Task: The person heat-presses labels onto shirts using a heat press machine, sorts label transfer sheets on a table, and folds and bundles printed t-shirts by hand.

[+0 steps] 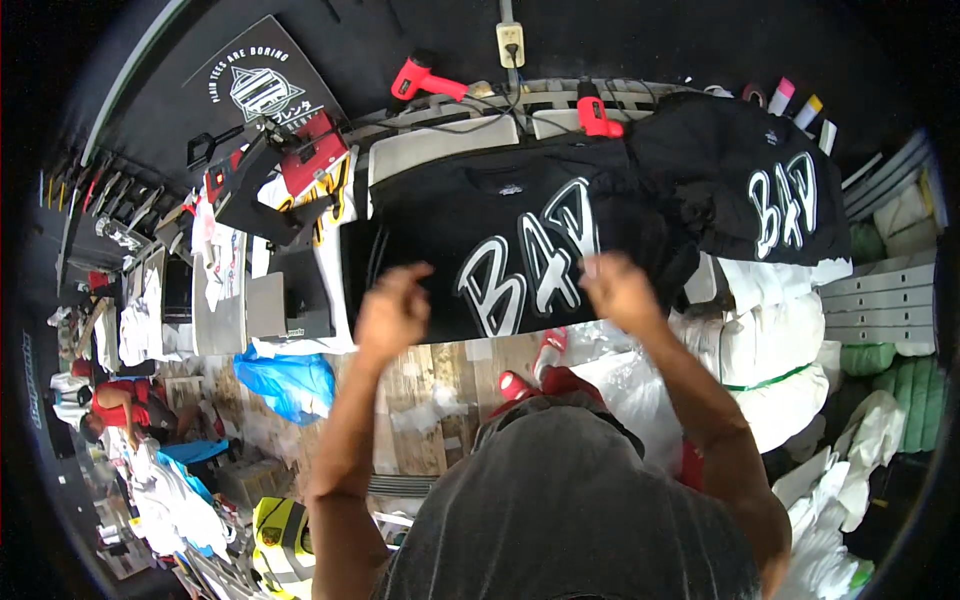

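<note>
By the black wall, a black shirt lies flat; the left hand and right hand blur near it, and I cannot tell if they grip

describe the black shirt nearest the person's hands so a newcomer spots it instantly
Follow the dark wall down to the two red heat guns. Below them lies a black shirt with big white lettering. Unlike the similar shirt to its right, it has the left hand and right hand over its near side.
</note>
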Demonstrator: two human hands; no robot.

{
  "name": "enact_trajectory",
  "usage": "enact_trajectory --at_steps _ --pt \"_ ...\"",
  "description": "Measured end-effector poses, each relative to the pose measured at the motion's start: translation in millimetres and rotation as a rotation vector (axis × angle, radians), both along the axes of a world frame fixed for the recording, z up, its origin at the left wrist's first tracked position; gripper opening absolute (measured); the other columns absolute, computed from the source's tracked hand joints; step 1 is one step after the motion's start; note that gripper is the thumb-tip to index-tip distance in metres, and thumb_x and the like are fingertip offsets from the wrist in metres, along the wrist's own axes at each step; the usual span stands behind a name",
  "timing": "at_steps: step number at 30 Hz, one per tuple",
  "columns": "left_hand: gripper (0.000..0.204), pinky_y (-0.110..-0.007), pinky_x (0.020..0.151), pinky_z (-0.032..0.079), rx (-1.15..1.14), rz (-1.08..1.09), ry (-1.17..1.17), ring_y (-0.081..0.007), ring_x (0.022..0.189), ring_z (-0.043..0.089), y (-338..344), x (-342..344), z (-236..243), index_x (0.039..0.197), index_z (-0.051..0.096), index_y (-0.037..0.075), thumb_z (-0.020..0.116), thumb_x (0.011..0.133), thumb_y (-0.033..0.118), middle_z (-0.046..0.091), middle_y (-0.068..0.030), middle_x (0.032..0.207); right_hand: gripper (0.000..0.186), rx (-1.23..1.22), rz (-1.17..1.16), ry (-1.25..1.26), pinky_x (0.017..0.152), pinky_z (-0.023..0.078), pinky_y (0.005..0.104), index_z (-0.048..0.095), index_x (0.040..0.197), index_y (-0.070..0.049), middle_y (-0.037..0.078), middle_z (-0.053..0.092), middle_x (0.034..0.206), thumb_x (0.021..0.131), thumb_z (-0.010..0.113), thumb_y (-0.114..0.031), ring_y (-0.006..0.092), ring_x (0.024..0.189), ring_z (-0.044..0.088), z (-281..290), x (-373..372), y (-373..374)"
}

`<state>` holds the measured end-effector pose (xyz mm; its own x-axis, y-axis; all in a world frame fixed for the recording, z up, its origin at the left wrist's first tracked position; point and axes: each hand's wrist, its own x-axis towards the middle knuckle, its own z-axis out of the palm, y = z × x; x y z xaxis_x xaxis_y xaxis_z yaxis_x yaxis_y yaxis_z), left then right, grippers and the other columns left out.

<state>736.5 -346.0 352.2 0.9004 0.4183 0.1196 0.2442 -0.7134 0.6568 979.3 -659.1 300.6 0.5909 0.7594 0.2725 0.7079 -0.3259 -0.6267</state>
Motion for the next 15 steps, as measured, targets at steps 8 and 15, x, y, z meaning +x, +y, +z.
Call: enact_trajectory --at_steps 8,15 --pt "0.074 -0.052 0.107 0.043 0.634 -0.131 0.176 -0.0425 0.127 0.053 20.6 -53.4 -217.5 0.148 0.044 0.014 0.073 0.080 0.020 0.051 -0.0280 0.140 0.079 -0.857 -0.265 0.258 0.104 0.043 0.0494 0.054 0.140 -0.021 0.014 0.062 0.132 0.068 0.086 -0.032 0.0379 0.124 0.056 -147.9 43.8 -75.7" --pt "0.035 -0.049 0.085 0.055 0.333 -0.119 0.287 -0.0427 0.094 0.068 56.5 0.4 -71.2 0.113 0.069 0.010 0.063 0.080 0.017 0.069 -0.0251 0.099 0.023 -0.927 -0.253 -0.161 0.092 0.049 0.0555 0.073 0.105 -0.016 0.013 0.073 0.102 0.087 0.059 -0.019 0.0317 0.099 0.071 -78.8 52.4 -63.2"
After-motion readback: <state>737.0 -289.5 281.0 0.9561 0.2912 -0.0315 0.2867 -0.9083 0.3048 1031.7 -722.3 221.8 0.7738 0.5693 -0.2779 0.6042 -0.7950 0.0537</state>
